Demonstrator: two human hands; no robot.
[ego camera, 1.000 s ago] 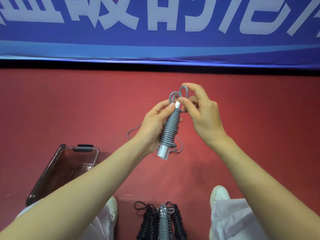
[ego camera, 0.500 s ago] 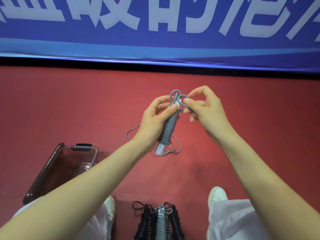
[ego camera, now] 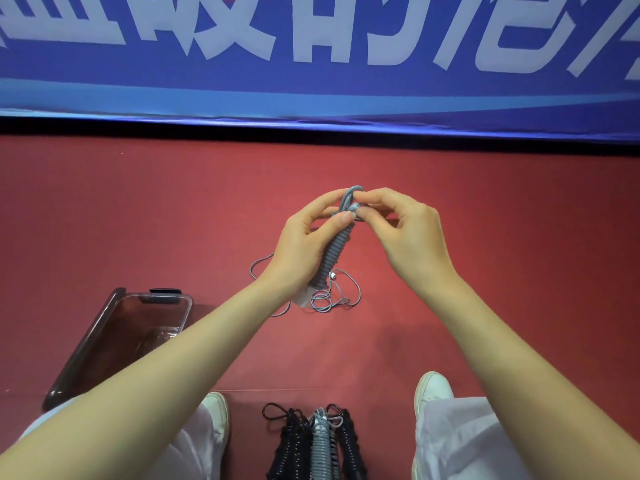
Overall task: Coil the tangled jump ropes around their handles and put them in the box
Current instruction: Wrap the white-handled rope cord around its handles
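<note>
I count one grey coiled rope (ego camera: 334, 252), held above the floor: left hand (ego camera: 301, 251) fingers curled round it, right hand (ego camera: 408, 237) fingers pinching its top loop. One loose grey rope (ego camera: 346, 299) lies beneath. Three coiled bundles (ego camera: 320, 445) between the shoes. One clear box (ego camera: 85, 344) at left. Banner (ego camera: 311, 91) characters are cropped.

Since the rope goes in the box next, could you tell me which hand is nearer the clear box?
Left. The left hand, gripping the coiled grey rope, is beyond the box to its right; the right hand, pinching the rope's top loop, lies farther right.
</note>
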